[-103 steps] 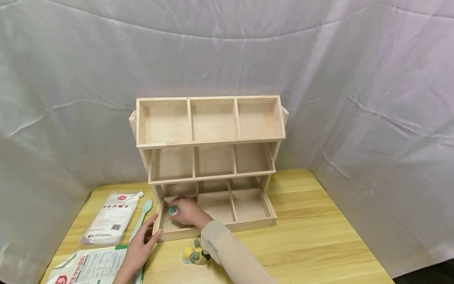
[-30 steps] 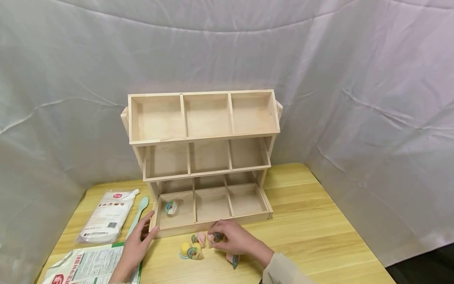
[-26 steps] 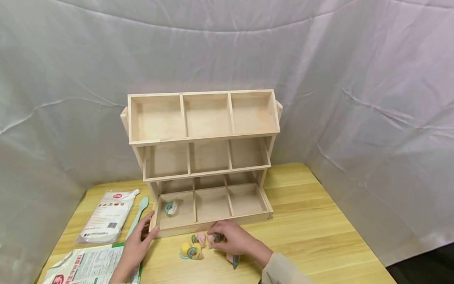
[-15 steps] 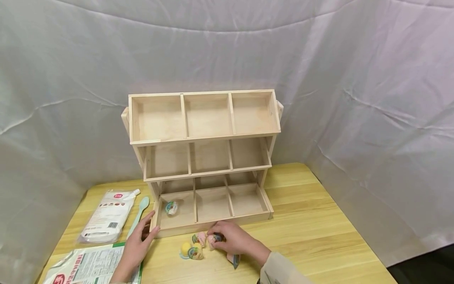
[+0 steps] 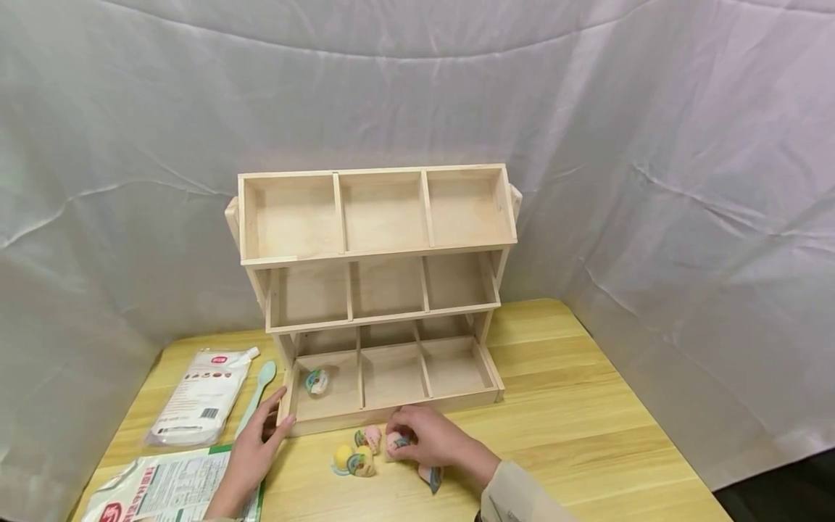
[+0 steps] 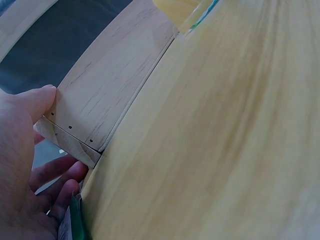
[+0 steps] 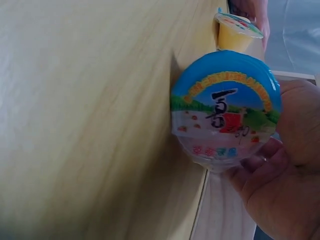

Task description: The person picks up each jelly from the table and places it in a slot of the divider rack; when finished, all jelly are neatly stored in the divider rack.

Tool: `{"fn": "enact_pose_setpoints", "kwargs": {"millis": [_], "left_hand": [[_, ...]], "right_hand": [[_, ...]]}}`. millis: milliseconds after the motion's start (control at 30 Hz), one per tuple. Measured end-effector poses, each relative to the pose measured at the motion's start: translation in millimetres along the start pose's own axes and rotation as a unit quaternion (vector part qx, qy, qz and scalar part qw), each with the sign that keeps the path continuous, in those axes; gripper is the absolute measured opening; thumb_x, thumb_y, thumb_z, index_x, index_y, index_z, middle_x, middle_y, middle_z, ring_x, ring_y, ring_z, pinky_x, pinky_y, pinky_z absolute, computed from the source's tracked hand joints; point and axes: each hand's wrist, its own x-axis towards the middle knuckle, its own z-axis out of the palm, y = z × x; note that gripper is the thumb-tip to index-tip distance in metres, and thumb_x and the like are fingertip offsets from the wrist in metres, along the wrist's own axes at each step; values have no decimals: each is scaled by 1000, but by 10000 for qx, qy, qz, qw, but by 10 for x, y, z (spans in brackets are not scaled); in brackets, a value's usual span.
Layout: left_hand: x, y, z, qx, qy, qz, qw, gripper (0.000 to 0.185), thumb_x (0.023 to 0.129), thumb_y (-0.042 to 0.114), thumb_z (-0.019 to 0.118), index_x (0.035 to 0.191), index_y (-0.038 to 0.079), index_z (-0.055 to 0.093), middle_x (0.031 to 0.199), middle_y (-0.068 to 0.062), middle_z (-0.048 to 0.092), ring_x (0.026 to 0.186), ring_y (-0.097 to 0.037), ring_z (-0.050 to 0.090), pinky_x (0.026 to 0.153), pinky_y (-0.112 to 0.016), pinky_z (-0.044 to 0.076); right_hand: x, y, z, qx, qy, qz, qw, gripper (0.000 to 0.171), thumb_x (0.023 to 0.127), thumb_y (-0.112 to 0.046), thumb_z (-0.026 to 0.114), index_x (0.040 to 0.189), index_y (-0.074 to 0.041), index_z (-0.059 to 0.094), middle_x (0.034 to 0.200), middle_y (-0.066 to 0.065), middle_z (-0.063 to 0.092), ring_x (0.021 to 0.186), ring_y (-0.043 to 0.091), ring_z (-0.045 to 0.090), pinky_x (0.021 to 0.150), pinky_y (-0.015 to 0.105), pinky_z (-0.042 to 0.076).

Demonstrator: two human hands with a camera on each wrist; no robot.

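Pinches a pink jelly cup (image 5: 395,444) in the right hand (image 5: 432,438), in front of the wooden rack (image 5: 339,421). Grips the rack's front left corner with the left hand (image 5: 254,447), well apart from that cup. Has two yellow cups (image 5: 365,464) and a second pink cup (image 5: 372,438) between both hands, and a third pink cup (image 5: 429,475) beside the right hand.

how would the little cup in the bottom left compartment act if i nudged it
The cup may roll, since it looks round; the surrounding compartment walls should stop it. Small beside the wooden shelf, it's probably light.
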Motion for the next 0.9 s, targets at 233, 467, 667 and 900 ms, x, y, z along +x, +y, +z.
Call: {"fn": "enact_pose_setpoints", "kwargs": {"millis": [233, 467, 667, 900], "left_hand": [[3, 5, -3, 19, -53, -47, 10000, 57, 96, 51, 50, 148, 38, 31, 132, -9, 52, 101, -19, 57, 74, -29, 49], [0, 1, -1, 4, -26, 10, 10000, 57, 96, 50, 51, 148, 37, 32, 130, -8, 54, 97, -16, 58, 72, -27, 49], [2, 14, 4, -18, -57, -12, 10000, 57, 96, 50, 51, 148, 36, 31, 129, -8, 54, 97, -17, 58, 72, -27, 49], [-2, 11, 3, -25, -47, -116, 9999, 57, 96, 51, 50, 148, 38, 31, 127, -8, 55, 96, -16, 58, 72, -27, 49]], "right_hand": [[-5, -67, -124, 273, 224, 162, 9992, 24, 86, -44, 69, 103, -27, 64, 90, -18, 56, 79, 1, 55, 70, 17, 47], [50, -157, -310, 764, 737, -41, 9943, 24, 87, -43, 68, 105, -26, 65, 92, -16, 61, 83, 2, 57, 74, 24, 51], [70, -204, -389, 899, 949, 25, 9914, 27, 90, -39, 66, 108, -20, 65, 93, -11, 61, 82, 4, 58, 76, 29, 53], [109, -197, -339, 1158, 1051, 109, 9876, 32, 91, -45, 63, 112, -22, 63, 100, -12, 58, 91, 4, 57, 86, 24, 49]]}}
